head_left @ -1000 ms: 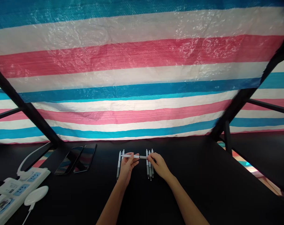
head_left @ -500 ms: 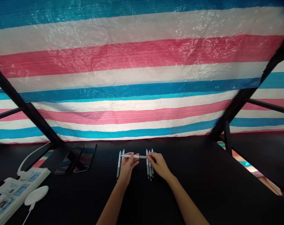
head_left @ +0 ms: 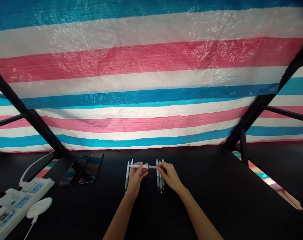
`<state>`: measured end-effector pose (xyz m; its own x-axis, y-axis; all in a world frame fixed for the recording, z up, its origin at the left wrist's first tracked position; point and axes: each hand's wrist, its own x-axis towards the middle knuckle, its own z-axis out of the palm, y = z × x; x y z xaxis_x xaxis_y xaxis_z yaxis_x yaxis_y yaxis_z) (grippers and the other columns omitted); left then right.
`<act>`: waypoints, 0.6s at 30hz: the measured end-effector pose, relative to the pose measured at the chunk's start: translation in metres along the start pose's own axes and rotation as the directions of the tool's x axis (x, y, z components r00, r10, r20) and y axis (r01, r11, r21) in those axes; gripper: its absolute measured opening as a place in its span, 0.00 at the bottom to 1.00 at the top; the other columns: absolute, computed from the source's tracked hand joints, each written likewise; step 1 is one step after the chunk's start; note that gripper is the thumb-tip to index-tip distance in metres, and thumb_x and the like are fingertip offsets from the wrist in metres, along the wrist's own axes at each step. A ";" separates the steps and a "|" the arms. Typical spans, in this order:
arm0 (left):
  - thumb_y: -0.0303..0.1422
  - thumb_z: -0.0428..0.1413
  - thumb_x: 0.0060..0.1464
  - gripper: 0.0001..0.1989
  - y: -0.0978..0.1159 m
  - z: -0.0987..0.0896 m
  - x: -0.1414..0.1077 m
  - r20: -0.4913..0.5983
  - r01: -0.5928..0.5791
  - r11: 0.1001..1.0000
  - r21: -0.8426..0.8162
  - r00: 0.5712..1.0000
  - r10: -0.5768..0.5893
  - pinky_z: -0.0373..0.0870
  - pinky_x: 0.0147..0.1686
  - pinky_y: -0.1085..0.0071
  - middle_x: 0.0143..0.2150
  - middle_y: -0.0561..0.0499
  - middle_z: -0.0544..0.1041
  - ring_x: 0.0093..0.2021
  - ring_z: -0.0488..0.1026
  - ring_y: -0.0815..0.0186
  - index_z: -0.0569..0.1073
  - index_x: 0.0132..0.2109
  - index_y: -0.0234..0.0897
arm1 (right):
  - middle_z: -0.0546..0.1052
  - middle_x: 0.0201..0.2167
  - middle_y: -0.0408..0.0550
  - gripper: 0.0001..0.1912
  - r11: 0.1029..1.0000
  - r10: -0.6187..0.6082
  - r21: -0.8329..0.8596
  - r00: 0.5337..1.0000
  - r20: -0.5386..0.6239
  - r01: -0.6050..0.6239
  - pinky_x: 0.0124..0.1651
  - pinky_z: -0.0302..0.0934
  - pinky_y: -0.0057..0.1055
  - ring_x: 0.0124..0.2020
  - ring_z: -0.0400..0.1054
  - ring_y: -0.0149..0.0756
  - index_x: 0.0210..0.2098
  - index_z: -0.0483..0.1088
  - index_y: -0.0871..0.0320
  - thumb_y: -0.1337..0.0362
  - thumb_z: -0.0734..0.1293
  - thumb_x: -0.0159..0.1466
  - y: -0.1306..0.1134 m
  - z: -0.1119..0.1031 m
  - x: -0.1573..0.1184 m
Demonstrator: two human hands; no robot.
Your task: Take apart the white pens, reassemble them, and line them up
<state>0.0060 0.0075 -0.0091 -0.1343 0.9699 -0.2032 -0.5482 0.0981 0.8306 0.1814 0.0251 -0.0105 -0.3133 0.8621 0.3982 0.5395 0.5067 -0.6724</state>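
A white pen with a grey grip [head_left: 152,167] is held level above the black table [head_left: 151,216]. My left hand [head_left: 137,175] pinches its white barrel between thumb and fingers. At the grey end, my right hand [head_left: 169,175] closes its fingertips on the pen; the tip is hidden by them. Beside my left hand lie white pens [head_left: 127,175], partly covered by the hand. Several more white and grey pens [head_left: 158,178] lie side by side, just left of my right hand, with their tips toward me.
Two dark phones [head_left: 75,170] lie at the left. Nearer on that side are a white power strip [head_left: 25,203] with plugs and a round white charging pad [head_left: 39,207] on a cable. Black frame bars [head_left: 41,128] and a striped sheet [head_left: 146,76] stand behind.
Almost nothing differs. Both hands keep their hold on the pen in the same place, and the view has shifted very slightly.
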 end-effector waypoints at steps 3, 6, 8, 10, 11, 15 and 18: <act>0.35 0.61 0.47 0.14 -0.002 -0.002 0.000 0.026 -0.010 1.000 0.009 1.000 0.009 0.73 0.33 0.73 0.38 0.43 0.80 0.35 0.78 0.64 0.68 0.38 0.34 | 0.72 0.27 0.44 0.17 0.999 0.004 -0.032 1.000 0.024 -0.003 0.40 0.56 0.33 0.30 0.66 0.34 0.29 0.67 0.57 0.59 0.53 0.67 0.000 0.001 0.001; 0.36 0.61 0.47 0.14 -0.003 -0.002 0.001 0.040 -0.008 1.000 0.014 0.999 0.008 0.73 0.34 0.72 0.38 0.42 0.80 0.35 0.78 0.63 0.68 0.39 0.34 | 0.72 0.26 0.44 0.20 0.999 0.018 -0.038 0.999 0.039 -0.016 0.40 0.55 0.33 0.30 0.66 0.34 0.26 0.66 0.57 0.60 0.51 0.68 0.000 0.001 0.001; 0.36 0.61 0.46 0.14 -0.002 -0.002 0.000 0.033 -0.006 1.000 0.019 0.999 0.006 0.73 0.33 0.72 0.38 0.42 0.80 0.35 0.78 0.63 0.68 0.39 0.34 | 0.72 0.26 0.44 0.17 0.999 0.030 -0.020 0.999 0.039 -0.029 0.41 0.55 0.34 0.30 0.66 0.34 0.30 0.68 0.57 0.58 0.53 0.67 -0.001 0.000 0.000; 0.36 0.61 0.47 0.14 -0.001 -0.001 0.000 0.023 -0.007 1.000 0.024 1.000 0.007 0.73 0.33 0.72 0.38 0.42 0.80 0.35 0.78 0.64 0.68 0.38 0.34 | 0.73 0.28 0.44 0.13 0.999 0.037 0.003 0.999 0.037 -0.038 0.41 0.56 0.33 0.30 0.66 0.34 0.38 0.68 0.56 0.57 0.56 0.66 -0.003 -0.001 -0.001; 0.36 0.61 0.47 0.14 0.000 0.000 -0.001 0.019 -0.008 1.000 0.027 1.000 0.007 0.73 0.33 0.73 0.38 0.42 0.80 0.35 0.78 0.64 0.68 0.38 0.34 | 0.73 0.28 0.43 0.13 0.999 0.035 0.011 0.999 0.039 -0.035 0.41 0.56 0.33 0.31 0.66 0.34 0.40 0.68 0.55 0.56 0.57 0.66 -0.004 -0.001 -0.001; 0.37 0.61 0.46 0.14 0.001 0.001 -0.003 0.028 -0.009 0.999 0.044 1.000 0.008 0.73 0.34 0.72 0.38 0.43 0.80 0.35 0.78 0.64 0.68 0.38 0.35 | 0.71 0.26 0.42 0.14 1.000 0.012 -0.006 0.998 0.058 -0.012 0.41 0.55 0.32 0.28 0.65 0.32 0.32 0.66 0.56 0.58 0.55 0.67 -0.005 -0.001 -0.001; 0.37 0.61 0.46 0.15 0.001 0.001 -0.004 0.040 -0.008 0.999 0.045 0.999 0.006 0.73 0.34 0.71 0.38 0.43 0.80 0.35 0.78 0.63 0.68 0.39 0.35 | 0.69 0.24 0.41 0.16 0.999 0.017 -0.037 0.998 0.061 -0.015 0.39 0.55 0.31 0.27 0.63 0.32 0.26 0.63 0.57 0.59 0.53 0.68 -0.004 0.000 0.000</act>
<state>0.0069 0.0044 -0.0071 -0.1046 0.9786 -0.1774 -0.5097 0.1004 0.8545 0.1788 0.0231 -0.0081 -0.3511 0.8694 0.3477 0.5729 0.4932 -0.6547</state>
